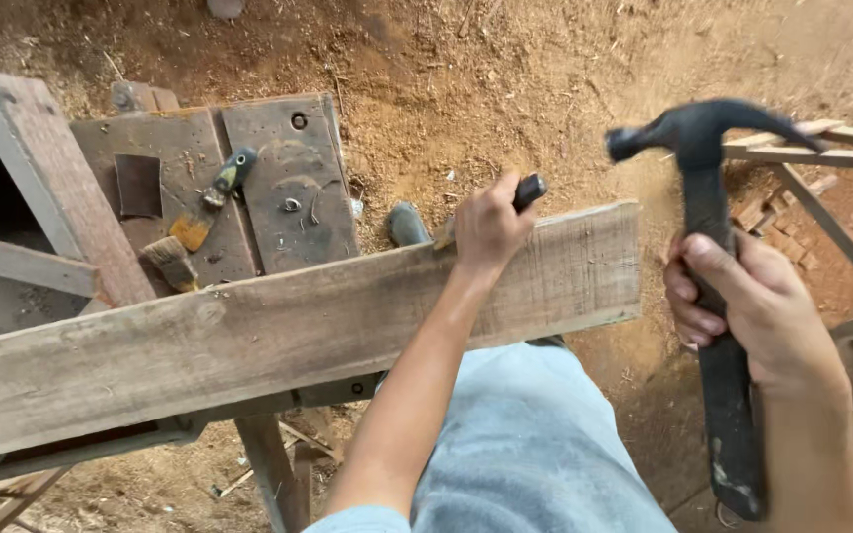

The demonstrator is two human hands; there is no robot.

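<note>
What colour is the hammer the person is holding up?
Black all over, head and handle; the hammer in the right hand shows best in the head view.

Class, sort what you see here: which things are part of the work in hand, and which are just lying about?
In use:
- claw hammer, in the right hand
- dark-handled tool, in the left hand
- long plank

Lying about:
- paintbrush
- scraper
- wooden frame on the ground

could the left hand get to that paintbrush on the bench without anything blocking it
Probably yes, once freed. The left hand is closed on a dark-handled tool at the plank's top edge. The paintbrush lies on the bench just beyond that plank, with nothing lying over it.
</note>
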